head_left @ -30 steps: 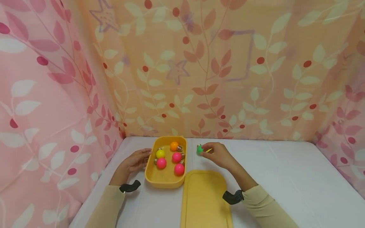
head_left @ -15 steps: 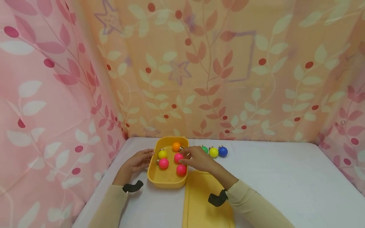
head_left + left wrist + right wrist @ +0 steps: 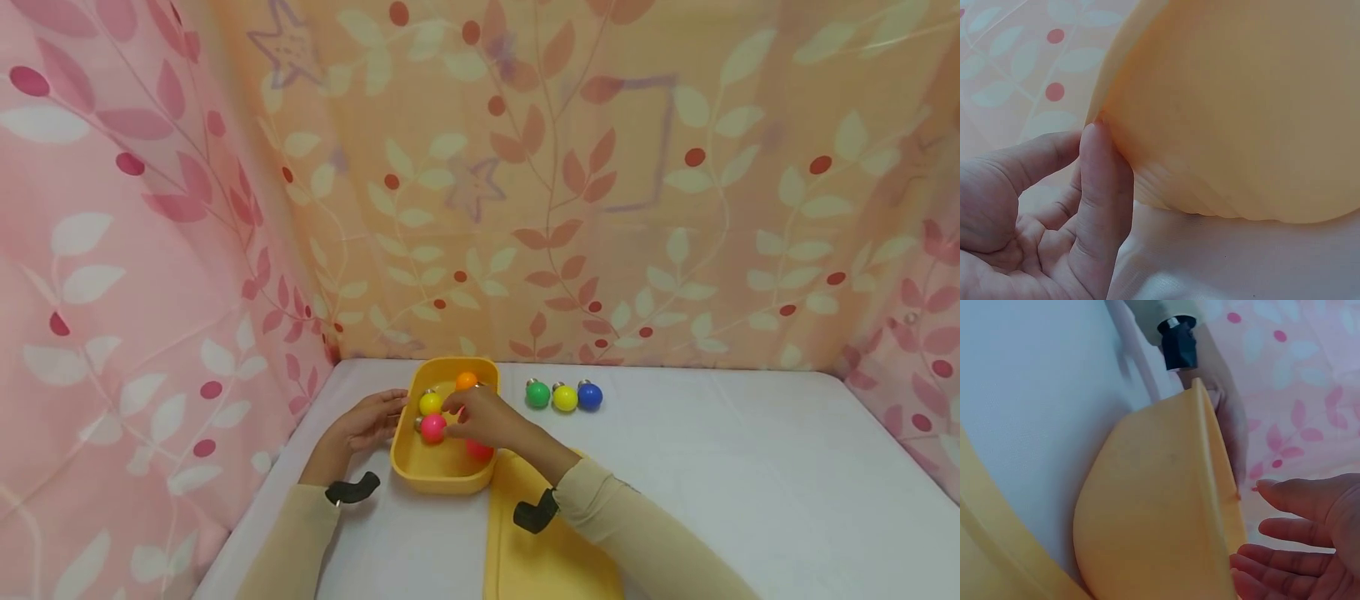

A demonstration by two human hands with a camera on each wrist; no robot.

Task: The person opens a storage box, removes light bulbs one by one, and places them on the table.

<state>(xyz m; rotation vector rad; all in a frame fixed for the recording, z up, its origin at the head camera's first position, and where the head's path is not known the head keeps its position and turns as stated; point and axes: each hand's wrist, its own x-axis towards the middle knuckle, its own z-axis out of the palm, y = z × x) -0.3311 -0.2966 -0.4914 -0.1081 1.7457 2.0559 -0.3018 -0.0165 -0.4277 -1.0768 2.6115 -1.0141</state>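
Note:
A yellow plastic box (image 3: 442, 483) holds several round coloured light bulbs with metal screw bases. My left hand (image 3: 371, 421) is at its left side, thumb and fingertips (image 3: 1094, 134) meeting on the rim in the left wrist view. Over the box, my right hand (image 3: 483, 415) reaches toward a pink bulb (image 3: 432, 428) and a yellow bulb (image 3: 431, 403) with its fingers spread and nothing between them. An orange bulb (image 3: 466, 380) lies at the far end. Another pink bulb (image 3: 479, 448) shows below the right hand, which hides part of the contents.
Green (image 3: 537, 394), yellow (image 3: 565, 398) and blue (image 3: 590, 397) bulbs stand in a row on the white cloth, right of the box. A flat yellow lid (image 3: 517, 575) lies nearer, under the right forearm. Patterned curtains (image 3: 645, 267) enclose the table's back and sides.
My right hand has let go of the green bulb beside the yellow and blue ones, then moved left over the box. My left hand has stayed at the rim.

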